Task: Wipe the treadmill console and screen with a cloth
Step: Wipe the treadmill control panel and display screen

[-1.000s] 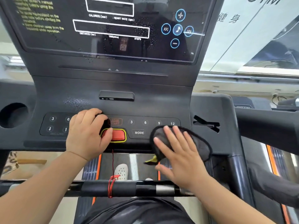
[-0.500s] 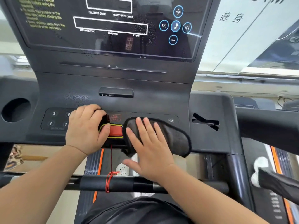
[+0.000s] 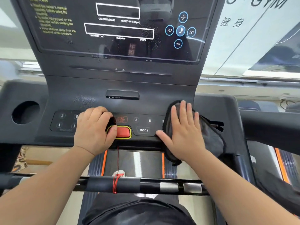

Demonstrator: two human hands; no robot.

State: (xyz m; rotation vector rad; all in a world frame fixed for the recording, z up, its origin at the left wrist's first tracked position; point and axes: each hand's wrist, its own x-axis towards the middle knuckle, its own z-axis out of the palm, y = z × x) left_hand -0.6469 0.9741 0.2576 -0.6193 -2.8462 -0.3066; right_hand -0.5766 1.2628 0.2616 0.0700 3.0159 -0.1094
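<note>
The dark treadmill console (image 3: 146,103) fills the middle of the view, with the glossy screen (image 3: 120,30) above it. My right hand (image 3: 183,132) lies flat, fingers spread, pressing a dark cloth (image 3: 211,137) onto the right end of the button panel, covering the buttons past "9". The cloth's lower edge hangs over the console's front lip. My left hand (image 3: 92,129) is curled around the left end of the red safety key (image 3: 124,132), thumb on its red face. Water droplets (image 3: 84,99) speckle the console above my left hand and the lower part of the screen.
A round cup holder (image 3: 26,112) sits at the console's left end. A black front handlebar (image 3: 129,184) crosses below my forearms, and a red cord (image 3: 118,159) from the safety key is tied to it. The treadmill belt (image 3: 134,163) shows underneath. Another machine stands at right.
My right hand slid the cloth left toward the red key, then back right and slightly up to the panel's right end. My left hand stayed on the safety key.
</note>
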